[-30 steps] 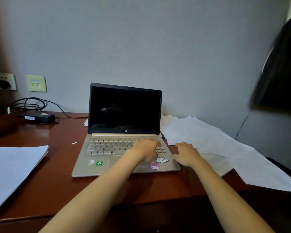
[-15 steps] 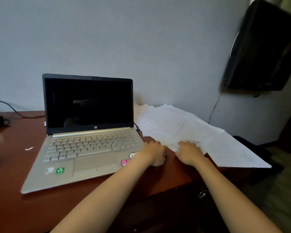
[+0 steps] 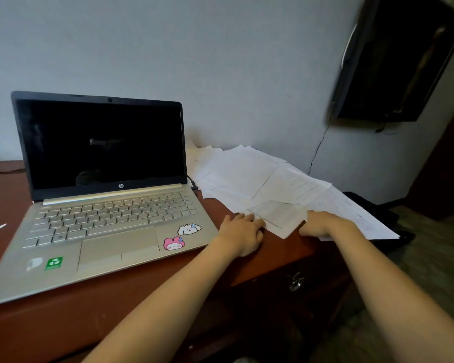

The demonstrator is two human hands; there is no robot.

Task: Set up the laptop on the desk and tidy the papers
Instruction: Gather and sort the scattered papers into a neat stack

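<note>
An "hp" logo stands on the laptop's bezel below the screen. Print on the papers is too small to read.

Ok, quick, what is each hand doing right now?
Left hand: fingers curled at the edge of the papers; a grip cannot be told.
Right hand: grips the near edge of the papers.

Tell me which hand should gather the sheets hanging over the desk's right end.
Right. The right hand touches the papers right beside the sheets overhanging the desk, so it probably needs little reach. The left hand sits at the pile's near left corner, beside the laptop, farther from them.
</note>
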